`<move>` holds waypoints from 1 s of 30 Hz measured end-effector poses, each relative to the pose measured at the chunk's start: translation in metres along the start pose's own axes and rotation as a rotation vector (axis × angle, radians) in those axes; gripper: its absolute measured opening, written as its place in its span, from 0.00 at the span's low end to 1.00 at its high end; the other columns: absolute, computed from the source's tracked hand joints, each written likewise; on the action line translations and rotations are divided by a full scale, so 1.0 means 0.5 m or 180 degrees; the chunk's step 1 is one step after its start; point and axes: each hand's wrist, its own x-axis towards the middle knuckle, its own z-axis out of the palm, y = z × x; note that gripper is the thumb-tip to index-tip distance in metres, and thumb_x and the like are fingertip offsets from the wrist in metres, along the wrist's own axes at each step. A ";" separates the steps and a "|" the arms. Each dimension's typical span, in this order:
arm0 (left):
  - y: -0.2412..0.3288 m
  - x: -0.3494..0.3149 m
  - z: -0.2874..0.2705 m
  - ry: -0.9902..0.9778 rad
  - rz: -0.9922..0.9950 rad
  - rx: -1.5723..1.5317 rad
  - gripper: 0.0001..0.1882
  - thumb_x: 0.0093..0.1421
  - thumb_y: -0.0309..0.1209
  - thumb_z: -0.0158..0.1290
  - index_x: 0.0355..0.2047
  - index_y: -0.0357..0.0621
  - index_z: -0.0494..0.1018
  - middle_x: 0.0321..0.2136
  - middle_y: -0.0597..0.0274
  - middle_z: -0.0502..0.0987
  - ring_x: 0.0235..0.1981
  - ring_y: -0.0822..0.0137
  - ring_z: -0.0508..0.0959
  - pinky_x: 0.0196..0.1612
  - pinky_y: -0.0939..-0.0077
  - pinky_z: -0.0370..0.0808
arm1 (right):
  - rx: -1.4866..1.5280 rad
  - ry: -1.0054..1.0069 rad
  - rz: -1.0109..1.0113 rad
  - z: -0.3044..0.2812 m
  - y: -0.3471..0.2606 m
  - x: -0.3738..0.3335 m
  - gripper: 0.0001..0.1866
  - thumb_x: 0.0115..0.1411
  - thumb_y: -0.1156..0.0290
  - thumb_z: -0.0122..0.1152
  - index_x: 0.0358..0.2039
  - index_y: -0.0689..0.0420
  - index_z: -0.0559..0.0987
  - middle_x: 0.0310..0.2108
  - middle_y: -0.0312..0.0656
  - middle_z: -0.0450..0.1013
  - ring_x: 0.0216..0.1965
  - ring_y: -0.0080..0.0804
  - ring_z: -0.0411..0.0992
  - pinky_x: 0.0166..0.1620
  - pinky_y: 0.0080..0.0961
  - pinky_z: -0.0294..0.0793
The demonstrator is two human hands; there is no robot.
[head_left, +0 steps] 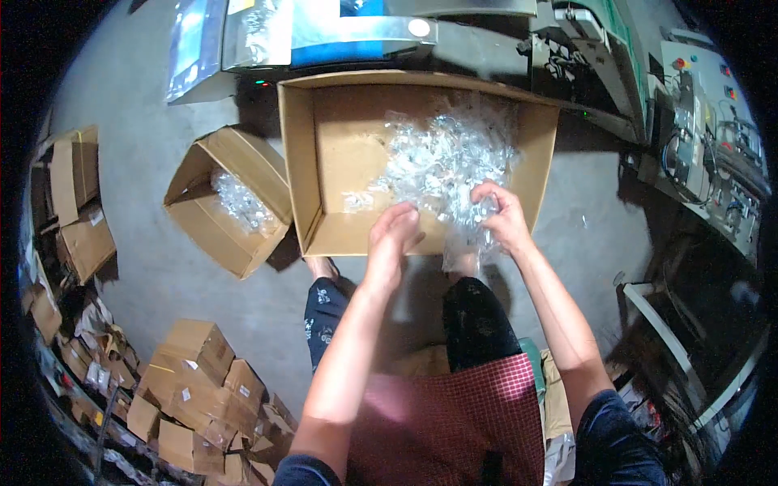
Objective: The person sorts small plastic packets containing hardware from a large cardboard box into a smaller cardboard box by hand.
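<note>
A large open cardboard box (348,121) lies before me, with a heap of small clear plastic packets (438,154) toward its right side. Over the box's near edge, my right hand (504,219) is closed on a bunch of clear plastic packets (463,243), which hangs down outside the edge. My left hand (395,231) hovers at the near edge, left of that bunch, its fingers loosely curved and apart with nothing visible in them. What each packet contains is too small to make out.
A smaller open carton (215,202) with more clear packets (241,202) stands to the left. Cardboard boxes (190,389) are piled at lower left. Machinery (713,154) lines the right, and a metal-edged machine (365,32) stands beyond the large box.
</note>
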 end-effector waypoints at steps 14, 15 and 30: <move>0.255 -0.156 -0.195 -0.0382 0.1071 -0.0572 0.21 0.70 0.35 0.41 0.59 0.38 0.62 0.53 0.55 0.71 0.52 0.61 0.73 0.54 0.67 0.72 | -0.1271 -0.0802 -0.1321 0.342 -0.256 0.013 0.18 0.32 0.80 0.54 0.29 0.57 0.79 0.37 0.42 0.70 0.42 0.40 0.71 0.46 0.28 0.69; 0.270 -0.162 -0.220 -0.0189 0.1438 -0.0338 0.22 0.70 0.35 0.40 0.60 0.38 0.60 0.54 0.55 0.70 0.53 0.60 0.73 0.55 0.65 0.72 | -0.1359 -0.0958 -0.1476 0.368 -0.273 0.018 0.19 0.34 0.78 0.54 0.31 0.56 0.80 0.40 0.45 0.70 0.43 0.43 0.72 0.46 0.30 0.71; 0.389 -0.246 -0.507 0.0751 0.1263 -0.1018 0.14 0.62 0.28 0.54 0.45 0.31 0.74 0.38 0.55 0.79 0.39 0.67 0.79 0.44 0.76 0.76 | -0.2225 -0.2014 -0.2145 0.655 -0.327 0.068 0.19 0.35 0.76 0.56 0.33 0.56 0.81 0.42 0.49 0.69 0.43 0.49 0.71 0.45 0.37 0.72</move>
